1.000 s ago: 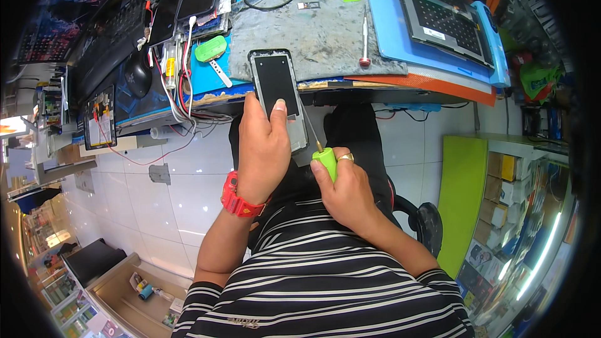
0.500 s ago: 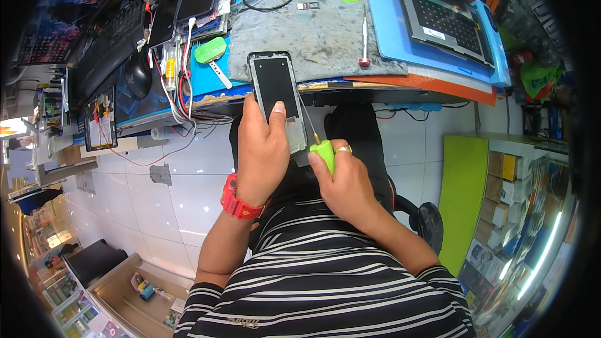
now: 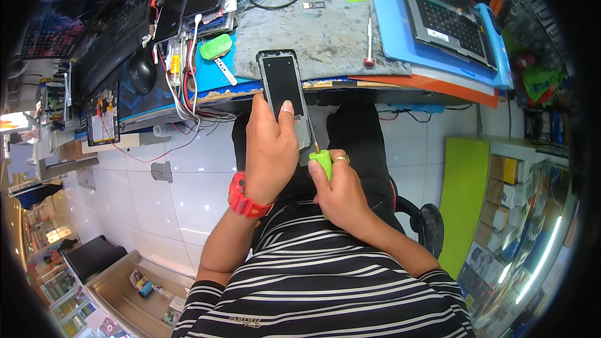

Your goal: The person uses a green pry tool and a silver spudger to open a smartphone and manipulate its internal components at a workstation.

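Observation:
My left hand (image 3: 272, 147) is wrapped round a disassembled phone (image 3: 279, 82), dark panel in a silver frame, its thumb on the dark panel and the phone's top end over the bench's front edge. My right hand (image 3: 341, 194) is closed on the green handle (image 3: 320, 164) of a thin metal tool (image 3: 317, 146), whose shaft runs up along the phone's right edge; its tip is hard to make out. The phone's lower left is hidden by my left hand.
The bench holds a grey mat (image 3: 332, 31), white-red screwdriver (image 3: 369, 61), green-topped object (image 3: 216, 47), cables (image 3: 191, 87), dismantled laptop (image 3: 447, 25) on a blue board (image 3: 394, 44), mouse (image 3: 143, 74) and opened device (image 3: 102, 116). An open drawer (image 3: 113, 291) is lower left; green-fronted cabinet (image 3: 463, 188) right.
The view has shifted slightly. My right hand has drawn the green-handled tool a little down toward my body, while my left hand keeps its grip on the phone.

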